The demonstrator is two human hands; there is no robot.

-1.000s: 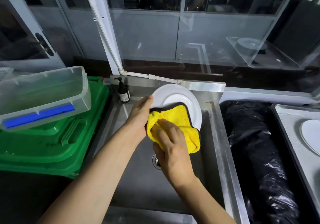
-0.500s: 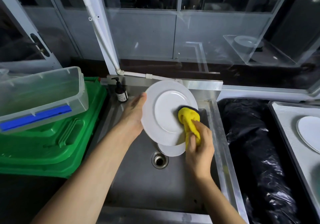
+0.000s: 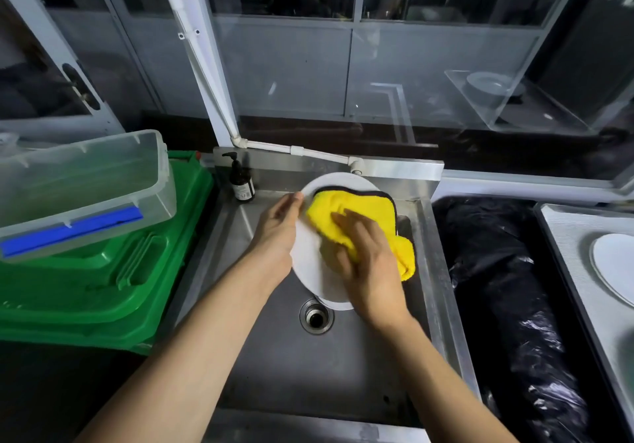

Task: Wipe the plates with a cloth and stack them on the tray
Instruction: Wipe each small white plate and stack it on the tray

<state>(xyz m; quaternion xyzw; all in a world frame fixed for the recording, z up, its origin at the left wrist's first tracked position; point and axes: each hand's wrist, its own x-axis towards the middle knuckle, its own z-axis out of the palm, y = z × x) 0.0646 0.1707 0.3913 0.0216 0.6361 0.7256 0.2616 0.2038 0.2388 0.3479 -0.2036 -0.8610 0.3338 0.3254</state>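
Note:
Over the steel sink [image 3: 308, 374] my left hand [image 3: 278, 229] holds a white plate [image 3: 308, 260] by its left rim, tilted toward me. My right hand [image 3: 370, 271] lies on the plate's face and grips a bunched yellow cloth [image 3: 363, 202], which covers the plate's upper right part and hangs past its right edge. The edge of a second white plate [image 3: 338, 303] peeks out below, lying in the sink. At the far right a grey tray [image 3: 566, 236] carries one white plate [image 3: 614, 264].
A dark soap pump bottle [image 3: 242, 181] stands at the sink's back left corner. Left of the sink a clear plastic box [image 3: 85, 181] sits on green crates [image 3: 103, 288]. Black plastic sheeting [image 3: 497, 271] fills the gap between sink and tray. The drain [image 3: 315, 317] is near the held plate.
My right hand has swept the cloth from the plate's right edge up and across its face, spreading it out. The left hand keeps its hold on the rim.

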